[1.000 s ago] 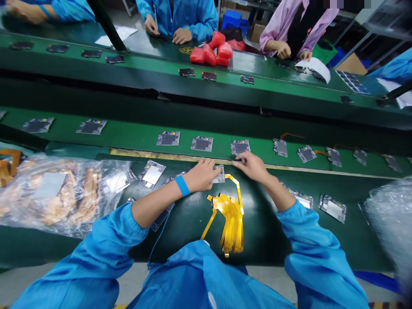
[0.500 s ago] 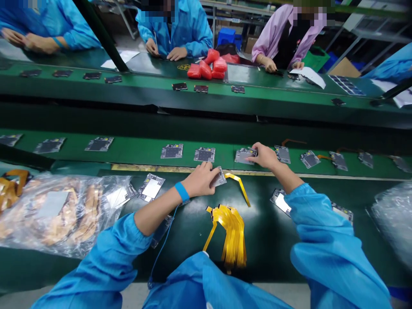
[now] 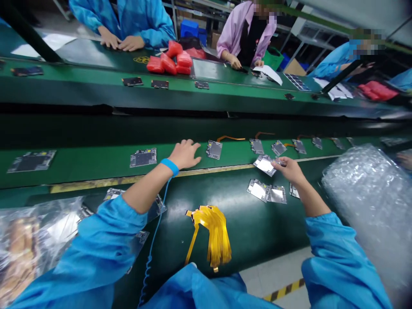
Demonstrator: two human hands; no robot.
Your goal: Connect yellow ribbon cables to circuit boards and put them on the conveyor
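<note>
Bundle of yellow ribbon cables (image 3: 219, 240): lies fanned on the dark green tabletop (image 3: 257, 227), nearest the body.
Clear plastic bag with copper-coloured strips (image 3: 22, 240): cut off at left, partly behind the blue sleeve (image 3: 93, 249).
Heap of clear crinkled plastic (image 3: 370, 193): blurs toward the right edge.
Right hand (image 3: 289, 169): pinches the grey circuit board with white panel (image 3: 264, 165) by its right end, at the near edge of the green belt (image 3: 93, 165); cannot tell whether gripping anything more.
Left hand (image 3: 185, 155): fingers spread wide above the belt, near a grey board with orange ribbon (image 3: 214, 149); underside of palm hidden.
Print on boards: too small to read.
Red plastic-wrapped parcels (image 3: 170, 62): sit across the line, near a co-worker's pink sleeve (image 3: 225, 40).
</note>
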